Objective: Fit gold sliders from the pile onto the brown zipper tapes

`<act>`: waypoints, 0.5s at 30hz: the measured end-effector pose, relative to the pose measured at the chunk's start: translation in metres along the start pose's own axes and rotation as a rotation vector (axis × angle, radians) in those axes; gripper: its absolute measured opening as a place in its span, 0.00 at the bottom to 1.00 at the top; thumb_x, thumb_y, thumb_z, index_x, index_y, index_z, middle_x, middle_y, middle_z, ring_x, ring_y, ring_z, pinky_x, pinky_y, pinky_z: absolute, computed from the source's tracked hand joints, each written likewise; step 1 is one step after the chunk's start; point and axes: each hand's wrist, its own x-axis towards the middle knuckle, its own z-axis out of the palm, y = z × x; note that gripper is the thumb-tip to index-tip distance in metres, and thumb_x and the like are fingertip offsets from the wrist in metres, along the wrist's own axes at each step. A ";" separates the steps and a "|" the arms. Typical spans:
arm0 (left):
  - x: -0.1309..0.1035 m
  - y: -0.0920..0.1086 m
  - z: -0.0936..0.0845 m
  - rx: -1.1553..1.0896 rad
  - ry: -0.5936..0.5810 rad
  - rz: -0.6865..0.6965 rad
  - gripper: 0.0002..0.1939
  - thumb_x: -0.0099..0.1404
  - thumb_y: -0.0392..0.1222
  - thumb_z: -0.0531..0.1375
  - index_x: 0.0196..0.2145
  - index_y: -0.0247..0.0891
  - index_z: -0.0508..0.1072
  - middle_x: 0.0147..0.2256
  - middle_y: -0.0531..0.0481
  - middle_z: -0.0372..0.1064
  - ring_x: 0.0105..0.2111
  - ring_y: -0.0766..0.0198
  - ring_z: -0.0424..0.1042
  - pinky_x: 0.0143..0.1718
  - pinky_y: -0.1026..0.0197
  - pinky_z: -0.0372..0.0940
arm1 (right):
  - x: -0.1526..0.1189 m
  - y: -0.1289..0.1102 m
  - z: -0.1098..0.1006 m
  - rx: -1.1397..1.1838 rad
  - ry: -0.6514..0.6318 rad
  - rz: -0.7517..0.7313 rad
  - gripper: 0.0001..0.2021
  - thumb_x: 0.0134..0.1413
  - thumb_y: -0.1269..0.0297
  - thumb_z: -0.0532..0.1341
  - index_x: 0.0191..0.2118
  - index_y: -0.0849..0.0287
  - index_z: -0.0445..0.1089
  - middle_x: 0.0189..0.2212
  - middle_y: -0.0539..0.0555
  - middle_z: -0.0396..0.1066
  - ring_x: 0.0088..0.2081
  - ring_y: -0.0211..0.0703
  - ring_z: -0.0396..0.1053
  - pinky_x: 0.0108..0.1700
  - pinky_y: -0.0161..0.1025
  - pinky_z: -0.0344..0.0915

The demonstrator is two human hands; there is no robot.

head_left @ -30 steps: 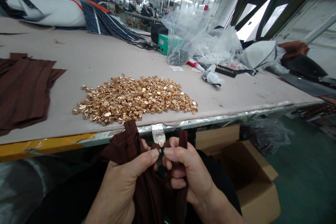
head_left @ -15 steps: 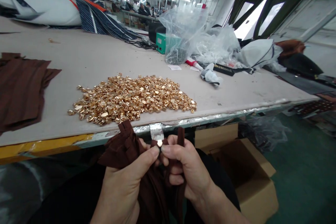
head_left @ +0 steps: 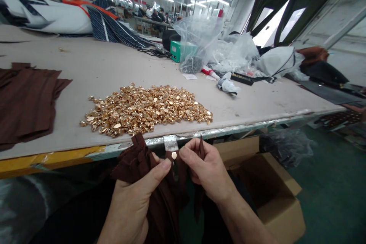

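My left hand [head_left: 140, 194] is closed around a bundle of dark brown fabric strips [head_left: 137, 156], whose ends stick up past the thumb. Between my two hands, a small gold metal piece [head_left: 174, 155] sits on a brown strip, just in front of the table edge. My right hand [head_left: 207, 171] pinches a brown fabric strip [head_left: 201, 146] close to the gold piece, its tip rising above the fingers. On the table ahead lies a heap of small gold metal pieces [head_left: 154, 106]. A silvery taped tab [head_left: 170, 143] hangs at the edge behind the gold piece.
More brown strips [head_left: 28, 103] lie stacked at the left. Clear plastic bags [head_left: 197, 42], a green box [head_left: 178, 51] and a red-and-white tube [head_left: 210, 72] stand farther back. An open cardboard box [head_left: 268, 187] is below the table at my right. People are in the distance.
My right thumb and fingers have moved off the gold piece, slightly right and up, leaving it uncovered on the strip. The left hand stays about where it was. The view has shifted slightly.
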 end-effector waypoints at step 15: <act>-0.002 0.001 -0.001 -0.005 -0.037 -0.009 0.07 0.47 0.35 0.70 0.25 0.37 0.75 0.24 0.56 0.72 0.26 0.67 0.69 0.30 0.67 0.66 | 0.033 -0.034 0.020 -0.921 0.274 -0.517 0.05 0.56 0.65 0.58 0.31 0.56 0.62 0.23 0.47 0.64 0.27 0.41 0.62 0.30 0.36 0.54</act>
